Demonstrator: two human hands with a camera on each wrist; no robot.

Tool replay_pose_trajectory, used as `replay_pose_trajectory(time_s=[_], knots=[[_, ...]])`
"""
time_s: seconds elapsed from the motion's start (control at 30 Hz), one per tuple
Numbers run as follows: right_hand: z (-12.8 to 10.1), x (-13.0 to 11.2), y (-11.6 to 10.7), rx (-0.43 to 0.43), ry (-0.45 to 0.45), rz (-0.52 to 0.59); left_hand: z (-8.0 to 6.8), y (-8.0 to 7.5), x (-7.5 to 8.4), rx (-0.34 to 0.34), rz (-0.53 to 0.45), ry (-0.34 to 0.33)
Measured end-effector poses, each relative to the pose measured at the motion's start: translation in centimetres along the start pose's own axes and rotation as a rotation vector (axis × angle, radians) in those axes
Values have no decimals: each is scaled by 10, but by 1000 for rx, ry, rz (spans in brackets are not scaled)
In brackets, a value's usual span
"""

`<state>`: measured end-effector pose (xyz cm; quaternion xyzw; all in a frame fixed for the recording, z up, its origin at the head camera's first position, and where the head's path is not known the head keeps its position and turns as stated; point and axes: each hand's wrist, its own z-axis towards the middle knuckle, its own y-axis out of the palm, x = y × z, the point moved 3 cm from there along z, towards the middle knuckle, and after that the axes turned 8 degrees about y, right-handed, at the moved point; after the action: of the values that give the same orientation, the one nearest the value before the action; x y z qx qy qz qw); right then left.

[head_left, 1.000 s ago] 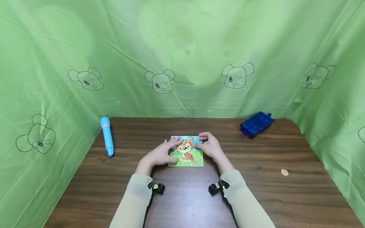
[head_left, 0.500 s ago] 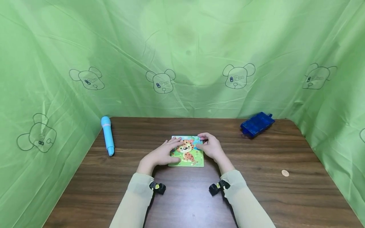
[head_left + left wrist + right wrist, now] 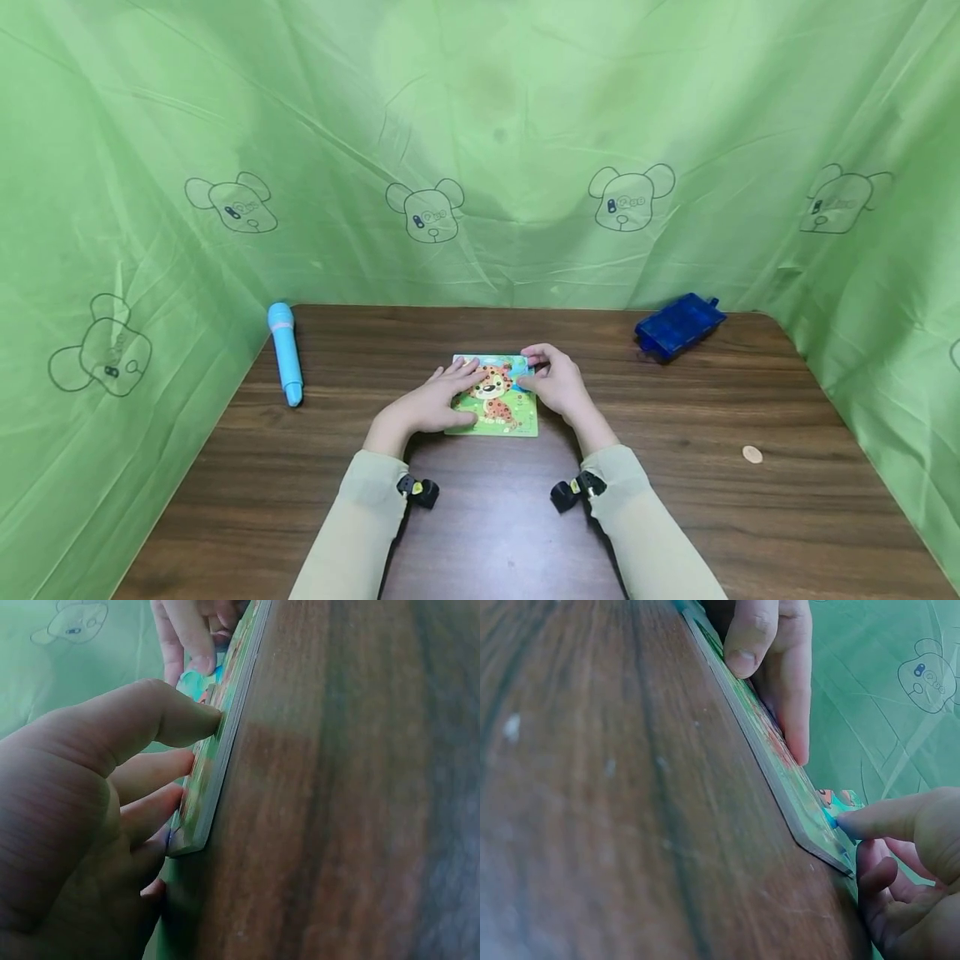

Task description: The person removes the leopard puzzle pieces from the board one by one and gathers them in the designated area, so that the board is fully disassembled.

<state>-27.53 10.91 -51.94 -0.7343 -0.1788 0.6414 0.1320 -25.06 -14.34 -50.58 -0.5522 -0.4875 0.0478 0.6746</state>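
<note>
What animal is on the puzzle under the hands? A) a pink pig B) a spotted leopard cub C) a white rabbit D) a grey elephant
B: the puzzle shows an orange cub with dark spots on green grass, between the left hand and the right hand.

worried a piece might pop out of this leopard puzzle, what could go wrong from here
The right hand pinches a blue piece at the far right corner of the puzzle; pressed in crooked, it might jam or tip up. The left hand lies flat on the puzzle with its thumb against the edge, so a hard push could slide the board across the smooth table.
</note>
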Motion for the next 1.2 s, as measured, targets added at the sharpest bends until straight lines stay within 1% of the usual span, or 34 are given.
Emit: replay_pose_trajectory(time_s=[0.17,0.3,0.4,0.5,0.63,0.73,0.87,0.97,1.07,1.2], knots=[[1,-3,-1,4,-5,15,-1,-2,-1,7,-24,10],[1,-5,-2,-26,-22,-5,-4,-2,-7,31,-44,25],[2,-5,-4,-45,-39,9,-5,-2,-11,47,-52,40],[3,-2,-6,-68,-39,84,-5,-2,-12,53,-67,49],[4,2,-11,-104,-3,204,-4,-1,-14,50,-71,52],[5,3,-17,-112,16,236,-3,0,-17,55,-73,56],[5,5,-27,-127,11,227,-3,0,-19,71,-81,63],[2,6,-35,-140,11,206,-3,1,-17,69,-76,63],[-4,8,-45,-151,4,170,-3,3,-15,59,-73,54],[-14,9,-67,-163,-25,91,-4,5,-12,51,-69,37]])
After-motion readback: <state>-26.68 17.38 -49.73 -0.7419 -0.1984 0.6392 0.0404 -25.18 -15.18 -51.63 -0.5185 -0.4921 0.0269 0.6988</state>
